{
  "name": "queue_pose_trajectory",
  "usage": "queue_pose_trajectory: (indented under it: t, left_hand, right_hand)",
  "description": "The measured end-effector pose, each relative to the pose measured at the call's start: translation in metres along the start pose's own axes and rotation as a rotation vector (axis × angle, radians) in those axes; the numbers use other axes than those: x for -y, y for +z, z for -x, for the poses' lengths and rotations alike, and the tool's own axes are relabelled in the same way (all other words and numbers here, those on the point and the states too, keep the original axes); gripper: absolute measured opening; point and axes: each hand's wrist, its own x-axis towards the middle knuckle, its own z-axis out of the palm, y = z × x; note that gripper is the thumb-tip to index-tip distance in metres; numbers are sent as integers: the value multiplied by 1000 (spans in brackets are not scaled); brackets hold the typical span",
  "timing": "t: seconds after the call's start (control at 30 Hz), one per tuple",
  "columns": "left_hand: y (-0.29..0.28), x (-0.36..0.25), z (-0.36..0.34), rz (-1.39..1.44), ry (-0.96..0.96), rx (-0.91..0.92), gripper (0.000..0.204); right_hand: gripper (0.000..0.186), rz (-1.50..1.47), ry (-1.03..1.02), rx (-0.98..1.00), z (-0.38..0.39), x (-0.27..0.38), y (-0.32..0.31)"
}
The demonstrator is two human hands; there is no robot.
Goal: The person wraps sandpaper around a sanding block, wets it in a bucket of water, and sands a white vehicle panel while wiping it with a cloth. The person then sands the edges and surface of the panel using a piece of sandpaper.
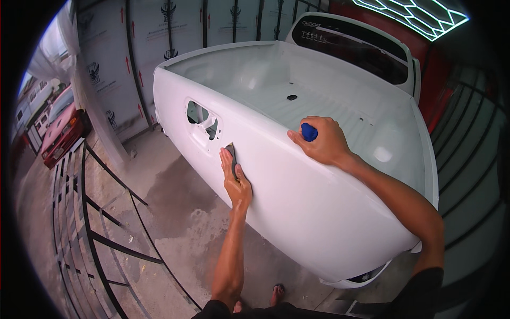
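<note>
A white pickup truck's tailgate [297,196] stands in front of me, with an open handle cutout [203,121] at its left. My left hand [236,181] lies flat against the outer panel and presses a small dark grey sanding pad [231,155] under its fingers, just right of the cutout. My right hand [321,141] rests on the tailgate's top edge, fingers curled around a small blue object [308,132]. The white truck bed [297,90] opens behind the edge.
A black metal gate [90,223] leans at the left over a wet concrete floor [175,196]. A red car [64,130] is parked outside at far left. White wrapped wall panels stand behind the truck. My feet [276,292] show at the bottom.
</note>
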Motion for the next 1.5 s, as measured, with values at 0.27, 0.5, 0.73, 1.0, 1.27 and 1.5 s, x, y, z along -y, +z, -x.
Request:
queue_pose_trajectory:
  t: [0.27,0.5,0.73,1.0,1.27,1.5]
  left_hand:
    - [-14,3,-19,-73,95,20,53]
    - [9,-14,46,-96,210,67,52]
    - [-16,3,-18,-59,39,46,53]
    - [-19,0,-47,-107,195,25,46]
    - [13,-29,32,-78,269,46,54]
    - [6,-28,-65,-120,232,-48,49]
  right_hand:
    - [34,-14,-36,-53,-4,-2,3]
    - [36,6,-38,-30,1,-8,0]
    - [40,-5,38,-5,-5,0,0]
    - [45,-31,6,-10,-8,-3,5]
    - [45,-37,32,0,-6,-6,1]
    - [44,-47,1,-14,-11,-7,6]
